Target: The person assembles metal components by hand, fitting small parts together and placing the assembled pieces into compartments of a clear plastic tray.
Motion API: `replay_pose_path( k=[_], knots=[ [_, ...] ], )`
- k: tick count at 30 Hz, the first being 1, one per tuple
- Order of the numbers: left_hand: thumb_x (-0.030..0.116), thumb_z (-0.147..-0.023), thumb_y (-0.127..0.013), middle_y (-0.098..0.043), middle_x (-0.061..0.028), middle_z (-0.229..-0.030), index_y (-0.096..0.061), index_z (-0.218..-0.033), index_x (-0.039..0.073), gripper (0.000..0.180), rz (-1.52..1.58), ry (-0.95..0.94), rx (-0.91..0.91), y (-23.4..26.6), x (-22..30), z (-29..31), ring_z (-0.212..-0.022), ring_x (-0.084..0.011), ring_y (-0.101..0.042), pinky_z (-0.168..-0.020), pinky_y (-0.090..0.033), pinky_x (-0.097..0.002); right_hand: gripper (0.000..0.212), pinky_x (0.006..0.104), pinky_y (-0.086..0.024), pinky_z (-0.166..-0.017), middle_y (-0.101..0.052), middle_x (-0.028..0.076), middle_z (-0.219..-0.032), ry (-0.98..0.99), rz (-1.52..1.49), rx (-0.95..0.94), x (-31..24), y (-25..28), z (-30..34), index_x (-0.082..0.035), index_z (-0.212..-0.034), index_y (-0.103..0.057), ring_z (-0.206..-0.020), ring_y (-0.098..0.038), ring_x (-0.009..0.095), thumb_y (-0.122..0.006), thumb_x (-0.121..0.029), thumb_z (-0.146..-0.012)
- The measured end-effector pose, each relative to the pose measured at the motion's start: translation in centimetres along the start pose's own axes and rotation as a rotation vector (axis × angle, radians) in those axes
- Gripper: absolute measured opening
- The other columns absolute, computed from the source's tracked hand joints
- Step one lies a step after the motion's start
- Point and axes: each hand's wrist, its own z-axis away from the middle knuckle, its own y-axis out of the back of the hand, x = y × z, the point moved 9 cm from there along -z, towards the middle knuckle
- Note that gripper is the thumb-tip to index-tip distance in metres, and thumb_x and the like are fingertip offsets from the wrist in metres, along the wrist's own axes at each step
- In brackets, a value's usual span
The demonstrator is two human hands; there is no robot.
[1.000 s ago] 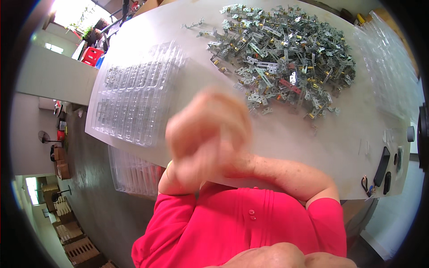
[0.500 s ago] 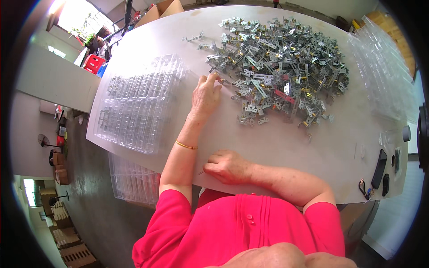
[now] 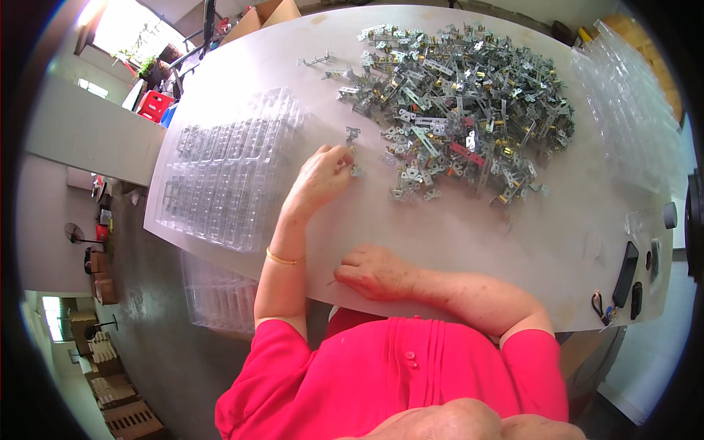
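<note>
My left hand (image 3: 320,178) is closed on a small silvery metal bracket (image 3: 353,135) just left of the big heap. The bracket's two ends stick out beyond my fingertips; its middle is hidden by them. Close to the table's front edge rests my right hand (image 3: 375,273), fingers curled round a thin rod (image 3: 331,282) whose tip alone shows. A large heap of similar metal brackets (image 3: 477,110), some with brass-coloured or red parts, covers the table's far middle. Left of my left hand lie clear plastic trays (image 3: 253,216) with compartments, several holding metal parts.
More clear trays (image 3: 642,125) are stacked at the right. A black phone (image 3: 625,274), a dark small object (image 3: 635,301) and a cutter-like tool (image 3: 601,308) lie by the right edge. Below the table's left edge stand further plastic trays (image 3: 220,293).
My left hand has drawn back from the heap's left edge, nearer and slightly left, bringing a metal bracket with it. My right hand has stayed in place.
</note>
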Motion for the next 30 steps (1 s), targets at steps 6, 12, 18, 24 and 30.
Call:
replay_pose_path(
  k=[6, 12, 18, 24, 30],
  knots=[
    [0.017, -0.09, -0.066, -0.07, -0.0106, -0.092, -0.066, -0.107, -0.007, 0.03, 0.278, 0.182, 0.033, 1.2, -2.6, 0.5, -0.081, -0.0132, -0.062, -0.073, -0.051, -0.0285, 0.007, 0.0413, -0.051, -0.074, -0.061, 0.008, -0.083, -0.007, 0.019, -0.029, -0.2, -0.1, -0.3, -0.008, -0.087, -0.062, -0.079, -0.063, 0.028, -0.064, -0.013, -0.083],
    [0.033, -0.087, -0.071, -0.068, -0.0171, -0.077, -0.068, -0.088, -0.003, 0.037, 0.111, 0.274, 0.032, -0.5, -0.9, -1.6, -0.072, -0.0234, -0.064, -0.07, -0.053, -0.0367, 0.009, 0.0408, -0.052, -0.067, -0.062, 0.009, -0.081, 0.026, -0.052, 0.051, -0.7, 1.7, -0.3, -0.008, -0.091, -0.063, -0.073, -0.064, 0.03, -0.068, -0.009, -0.084],
    [0.032, -0.08, -0.071, -0.065, -0.0211, -0.076, -0.065, -0.084, -0.004, 0.037, -0.044, 0.232, -0.006, -1.9, -1.6, -2.6, -0.075, -0.0339, -0.066, -0.075, -0.053, -0.0428, 0.013, 0.0386, -0.054, -0.061, -0.068, 0.012, -0.083, -0.126, -0.196, 0.377, 0.7, 6.5, -0.8, -0.007, -0.1, -0.068, -0.069, -0.067, 0.031, -0.072, -0.006, -0.087],
    [0.019, -0.088, -0.069, -0.065, -0.0087, -0.076, -0.057, -0.094, -0.001, 0.024, 0.635, 0.167, 0.151, 0.7, 2.1, -1.6, -0.066, -0.0159, -0.066, -0.062, -0.052, -0.0292, 0.008, 0.0297, -0.049, -0.053, -0.065, 0.009, -0.074, -0.352, -0.058, 0.604, 3.1, 15.4, -1.0, -0.006, -0.1, -0.067, -0.058, -0.061, 0.015, -0.07, -0.007, -0.093],
    [0.011, -0.094, -0.066, -0.056, -0.0007, -0.074, -0.052, -0.101, 0.001, 0.019, 0.893, 0.008, 0.066, 1.0, 9.0, -1.9, -0.059, -0.0061, -0.055, -0.052, -0.045, -0.0214, 0.005, 0.0256, -0.043, -0.05, -0.058, 0.005, -0.063, -0.5, 0.111, 0.774, 5.2, 21.5, 0.7, -0.006, -0.098, -0.065, -0.053, -0.052, 0.007, -0.067, -0.009, -0.096]
  ],
)
